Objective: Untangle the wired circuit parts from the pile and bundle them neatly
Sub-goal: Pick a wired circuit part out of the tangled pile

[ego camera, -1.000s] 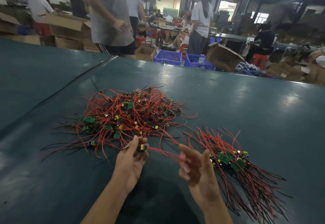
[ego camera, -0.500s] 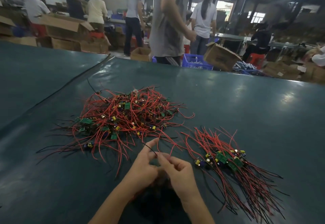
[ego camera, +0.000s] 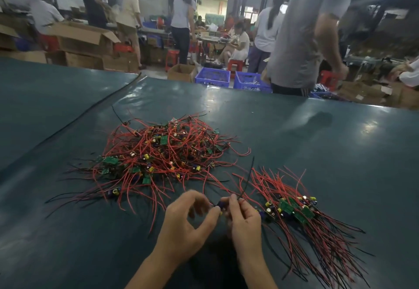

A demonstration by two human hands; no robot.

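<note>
A tangled pile [ego camera: 158,152] of red and black wires with small green circuit boards lies on the dark green table [ego camera: 317,152], ahead and left of my hands. To the right, a combed-out bundle [ego camera: 301,216] of the same parts lies with its boards together and its wires fanned. My left hand [ego camera: 188,225] and my right hand [ego camera: 242,223] meet in front of the pile. Both pinch one small wired circuit part [ego camera: 219,205] with a dark capacitor. Its black wire [ego camera: 248,177] rises up and to the right from my right fingers.
A seam [ego camera: 90,114] runs diagonally across the table at the left. A person in a grey shirt [ego camera: 306,39] stands at the table's far edge. Behind are blue crates [ego camera: 213,76], cardboard boxes [ego camera: 77,39], red stools and several other people.
My hands came together from apart, the left one carrying a part from the pile. They now hold it between them, nearer the bundle. The person in grey walked right along the far edge.
</note>
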